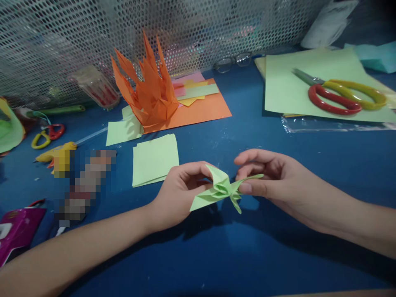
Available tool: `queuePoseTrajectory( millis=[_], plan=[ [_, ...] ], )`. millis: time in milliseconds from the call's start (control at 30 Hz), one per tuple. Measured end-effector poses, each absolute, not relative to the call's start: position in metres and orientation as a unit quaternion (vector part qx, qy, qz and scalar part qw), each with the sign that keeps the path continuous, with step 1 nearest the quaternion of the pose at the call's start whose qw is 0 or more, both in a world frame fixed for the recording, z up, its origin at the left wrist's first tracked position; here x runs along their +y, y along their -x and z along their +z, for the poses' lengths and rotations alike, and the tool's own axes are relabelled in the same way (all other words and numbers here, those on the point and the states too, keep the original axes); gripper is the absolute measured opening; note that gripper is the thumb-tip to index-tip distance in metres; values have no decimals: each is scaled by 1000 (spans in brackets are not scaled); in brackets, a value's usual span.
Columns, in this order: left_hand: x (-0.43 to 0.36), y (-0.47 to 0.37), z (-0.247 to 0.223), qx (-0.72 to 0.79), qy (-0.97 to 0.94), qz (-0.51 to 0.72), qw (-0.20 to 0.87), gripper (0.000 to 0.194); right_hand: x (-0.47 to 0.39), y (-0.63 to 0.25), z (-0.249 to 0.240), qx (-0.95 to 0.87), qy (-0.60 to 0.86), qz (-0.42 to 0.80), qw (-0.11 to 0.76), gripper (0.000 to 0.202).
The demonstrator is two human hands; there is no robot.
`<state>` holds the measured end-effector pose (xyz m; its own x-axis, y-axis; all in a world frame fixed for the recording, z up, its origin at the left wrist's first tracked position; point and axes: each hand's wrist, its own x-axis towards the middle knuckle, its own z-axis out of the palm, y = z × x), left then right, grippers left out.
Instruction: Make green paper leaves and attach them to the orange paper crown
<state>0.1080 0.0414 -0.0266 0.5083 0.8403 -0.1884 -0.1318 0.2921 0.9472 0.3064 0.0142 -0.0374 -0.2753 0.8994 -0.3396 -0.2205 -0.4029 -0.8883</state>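
Observation:
Between my hands, above the blue table (pixel 198 264), is a light green folded paper piece (pixel 224 187) with pointed flaps spreading from a pinched middle. My left hand (pixel 177 194) grips its left side, the fingertips partly hidden behind the paper. On the other side, the thumb of my right hand (pixel 269 177) presses on a narrow flap, while its upper fingers curl apart from the paper. A stack of light green paper squares (pixel 154 159) lies just beyond my left hand.
An orange folded-paper model (pixel 151 90) stands on an orange sheet (pixel 207 111). Red-and-yellow scissors (pixel 337 95) rest on green sheets (pixel 281 82) at right. A yellow glue gun (pixel 58 154), small scissors (pixel 48 136) and a purple packet (pixel 23 229) lie left. Glasses (pixel 233 62) sit by the mesh wall (pixel 198 29).

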Motion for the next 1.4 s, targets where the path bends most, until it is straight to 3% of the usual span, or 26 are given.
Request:
queuePoseTrajectory(
  millis=[267, 700, 1067, 1400],
  plan=[
    [40, -105, -27, 350, -509, 334, 712, 29, 16, -307, -36, -431, 414, 708, 378, 29],
    [39, -104, -28, 351, -506, 335, 712, 28, 10, -300, -23, -577, 446, 556, 399, 14],
    [39, -102, -28, 342, -530, 326, 704, 29, 12, -300, -25, -560, 443, 587, 382, 22],
    [38, -103, -30, 328, -517, 334, 717, 29, 8, -300, -23, -578, 443, 548, 412, 14]
  ],
)
